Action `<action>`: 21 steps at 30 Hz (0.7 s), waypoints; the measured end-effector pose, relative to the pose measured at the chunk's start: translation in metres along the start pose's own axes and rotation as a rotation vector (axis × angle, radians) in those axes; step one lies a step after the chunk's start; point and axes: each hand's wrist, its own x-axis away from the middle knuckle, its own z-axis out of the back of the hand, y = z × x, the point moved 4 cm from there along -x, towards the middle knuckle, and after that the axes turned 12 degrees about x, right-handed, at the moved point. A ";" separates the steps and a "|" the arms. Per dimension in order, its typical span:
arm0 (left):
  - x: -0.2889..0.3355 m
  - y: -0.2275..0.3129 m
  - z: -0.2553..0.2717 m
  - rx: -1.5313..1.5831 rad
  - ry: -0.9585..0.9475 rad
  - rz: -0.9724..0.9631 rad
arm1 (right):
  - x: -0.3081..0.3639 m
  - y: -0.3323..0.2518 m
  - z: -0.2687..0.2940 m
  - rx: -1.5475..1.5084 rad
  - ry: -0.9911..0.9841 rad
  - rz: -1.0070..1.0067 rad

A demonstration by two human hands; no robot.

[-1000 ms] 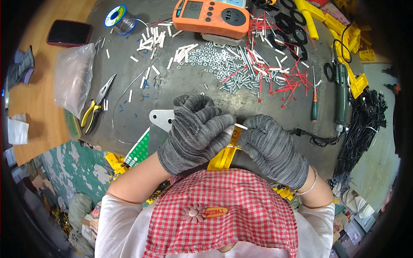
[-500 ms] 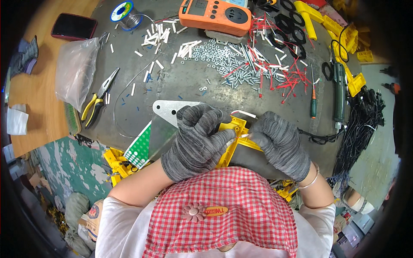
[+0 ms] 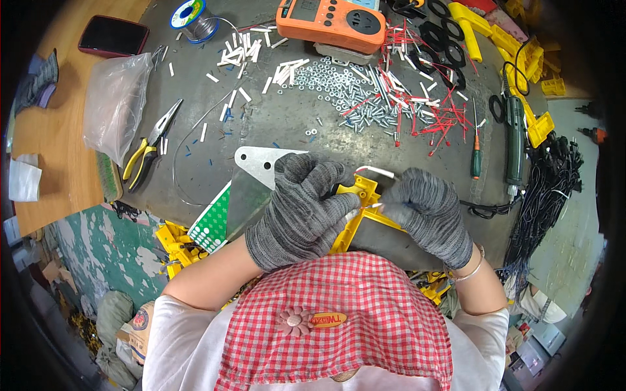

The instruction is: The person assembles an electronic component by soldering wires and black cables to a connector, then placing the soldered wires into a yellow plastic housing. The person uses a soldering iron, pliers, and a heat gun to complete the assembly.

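Note:
My left hand (image 3: 305,212), in a grey knitted glove, is closed round a yellow plastic housing (image 3: 354,225) held close to my apron. A red lead with a white sleeve (image 3: 378,171) curves out from the housing's far end. Just to the right, my right hand (image 3: 427,212), gloved alike, has its fingers pinched together beside the housing. A thin pale tip (image 3: 373,206) shows between those fingers and the housing; what the fingers hold is mostly hidden. Under and beyond my left hand lie a grey metal plate with holes (image 3: 254,159) and a green-and-white printed card (image 3: 212,218).
Screws (image 3: 365,114), nuts, white sleeves (image 3: 287,72) and red leads (image 3: 443,124) lie scattered across the bench. Pliers (image 3: 153,143) and a plastic bag (image 3: 116,107) are at left. A screwdriver (image 3: 476,156) and a dark green power tool (image 3: 515,143) lie right; an orange meter (image 3: 329,25) stands behind.
My right hand has shifted slightly right and away from me, its fingers a little farther from the housing. The left hand keeps its hold; the whole view has shifted slightly.

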 end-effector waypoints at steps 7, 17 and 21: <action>-0.006 -0.002 0.001 0.010 -0.061 0.088 | -0.004 -0.008 -0.001 0.108 -0.059 0.120; 0.022 0.009 -0.010 -0.357 -0.051 -0.285 | -0.029 0.016 0.004 0.170 0.146 0.023; 0.032 0.001 -0.018 -0.288 -0.136 -0.259 | -0.045 -0.011 -0.006 0.326 0.108 0.375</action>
